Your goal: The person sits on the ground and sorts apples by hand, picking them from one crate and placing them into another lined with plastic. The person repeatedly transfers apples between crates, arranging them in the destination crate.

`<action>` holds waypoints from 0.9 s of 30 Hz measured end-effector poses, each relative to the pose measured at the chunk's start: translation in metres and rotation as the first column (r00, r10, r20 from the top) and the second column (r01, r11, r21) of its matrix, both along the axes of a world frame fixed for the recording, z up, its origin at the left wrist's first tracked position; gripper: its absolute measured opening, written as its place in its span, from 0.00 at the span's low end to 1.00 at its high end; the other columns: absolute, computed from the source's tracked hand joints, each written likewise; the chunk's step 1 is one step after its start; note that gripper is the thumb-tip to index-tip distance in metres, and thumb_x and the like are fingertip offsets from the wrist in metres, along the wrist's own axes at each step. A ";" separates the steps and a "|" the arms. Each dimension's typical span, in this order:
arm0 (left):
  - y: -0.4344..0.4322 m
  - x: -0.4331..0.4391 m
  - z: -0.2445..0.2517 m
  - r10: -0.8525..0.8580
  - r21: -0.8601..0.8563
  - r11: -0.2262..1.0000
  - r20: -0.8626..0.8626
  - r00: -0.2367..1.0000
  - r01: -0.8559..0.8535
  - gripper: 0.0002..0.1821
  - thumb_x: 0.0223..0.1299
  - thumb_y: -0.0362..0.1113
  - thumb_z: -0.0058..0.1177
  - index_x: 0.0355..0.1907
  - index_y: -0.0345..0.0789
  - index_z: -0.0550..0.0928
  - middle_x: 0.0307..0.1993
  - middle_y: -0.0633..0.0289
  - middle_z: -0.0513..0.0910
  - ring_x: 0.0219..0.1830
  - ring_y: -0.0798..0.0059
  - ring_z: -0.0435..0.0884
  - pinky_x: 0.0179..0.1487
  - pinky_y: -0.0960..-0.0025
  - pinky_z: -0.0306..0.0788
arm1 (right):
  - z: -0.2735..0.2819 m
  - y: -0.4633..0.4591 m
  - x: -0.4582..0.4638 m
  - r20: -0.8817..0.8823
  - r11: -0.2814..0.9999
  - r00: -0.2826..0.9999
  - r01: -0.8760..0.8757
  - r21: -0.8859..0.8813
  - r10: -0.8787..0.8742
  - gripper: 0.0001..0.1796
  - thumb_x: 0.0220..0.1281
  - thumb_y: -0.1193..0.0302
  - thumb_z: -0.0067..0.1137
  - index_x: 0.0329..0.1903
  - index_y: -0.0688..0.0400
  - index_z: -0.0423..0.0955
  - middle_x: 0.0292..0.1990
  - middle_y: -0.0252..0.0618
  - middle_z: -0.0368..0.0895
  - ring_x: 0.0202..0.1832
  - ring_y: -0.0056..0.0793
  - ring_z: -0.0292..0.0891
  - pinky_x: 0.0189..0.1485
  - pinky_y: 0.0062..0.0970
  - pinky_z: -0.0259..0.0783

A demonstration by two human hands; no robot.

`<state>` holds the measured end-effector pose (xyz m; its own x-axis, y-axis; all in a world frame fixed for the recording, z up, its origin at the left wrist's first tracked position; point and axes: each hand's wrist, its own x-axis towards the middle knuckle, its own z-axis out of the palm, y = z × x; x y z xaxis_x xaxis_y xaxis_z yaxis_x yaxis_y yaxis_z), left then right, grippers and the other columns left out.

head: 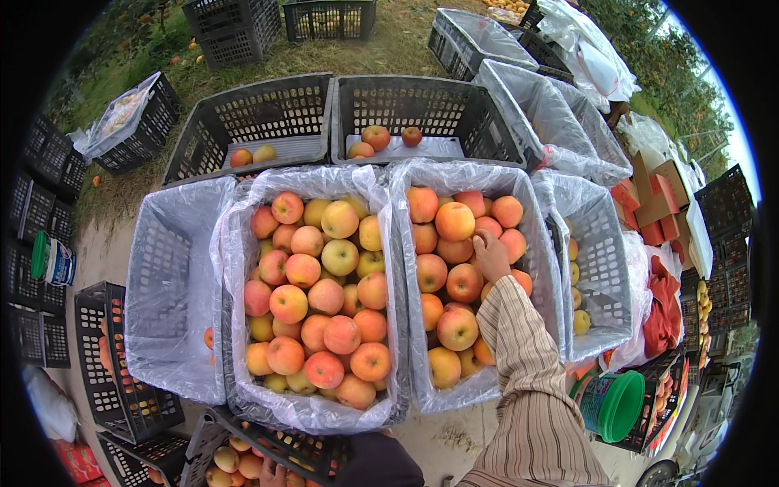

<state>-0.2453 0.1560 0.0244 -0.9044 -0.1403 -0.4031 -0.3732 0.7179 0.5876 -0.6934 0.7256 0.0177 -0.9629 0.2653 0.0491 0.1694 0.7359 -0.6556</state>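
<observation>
My right hand (492, 254), in a striped sleeve, reaches into a crate lined with clear plastic (426, 399). Its fingers touch a red apple (489, 226) among several others; whether they grip it is hidden. To the left stands another lined crate (398, 359), filled with red and yellow apples (325, 295). At the bottom edge, my left hand (272, 473) is partly visible among apples (226, 459) in a black plastic crate (204, 435). The crate's rim and the frame edge hide most of that hand, so its grip is unclear.
Two black crates (426, 85) beyond hold a few apples. Lined crates flank the filled pair, one at left (173, 292) and one at right (599, 304). A green bucket (624, 405) stands at lower right. Cardboard boxes (660, 201) and a red cloth (663, 307) lie farther right.
</observation>
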 end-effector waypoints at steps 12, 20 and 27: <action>0.007 0.003 -0.006 -0.046 -0.008 0.999 -0.005 0.999 0.046 0.22 0.77 0.41 0.48 0.67 0.34 0.75 0.57 0.47 0.81 0.55 0.55 0.82 0.57 0.60 0.76 | 0.044 -0.071 0.007 0.420 0.765 0.896 -0.167 0.621 -0.146 0.27 0.65 0.49 0.66 0.51 0.59 0.75 0.51 0.47 0.84 0.53 0.45 0.83 0.54 0.45 0.75; 0.012 0.003 -0.015 -0.067 -0.006 0.998 -0.014 0.998 0.067 0.22 0.77 0.41 0.48 0.67 0.34 0.75 0.57 0.48 0.81 0.55 0.55 0.82 0.57 0.60 0.76 | 0.032 -0.079 0.013 0.160 0.396 0.834 -0.408 0.823 0.529 0.11 0.58 0.71 0.66 0.43 0.52 0.76 0.48 0.36 0.77 0.52 0.36 0.78 0.50 0.34 0.69; 0.016 0.003 -0.021 -0.073 -0.013 0.997 -0.018 0.997 0.073 0.22 0.77 0.41 0.48 0.67 0.34 0.75 0.58 0.48 0.81 0.56 0.55 0.82 0.57 0.60 0.76 | 0.030 -0.103 -0.014 0.582 0.323 0.787 -0.615 0.719 0.204 0.07 0.63 0.67 0.61 0.37 0.49 0.87 0.37 0.32 0.88 0.40 0.32 0.87 0.38 0.36 0.76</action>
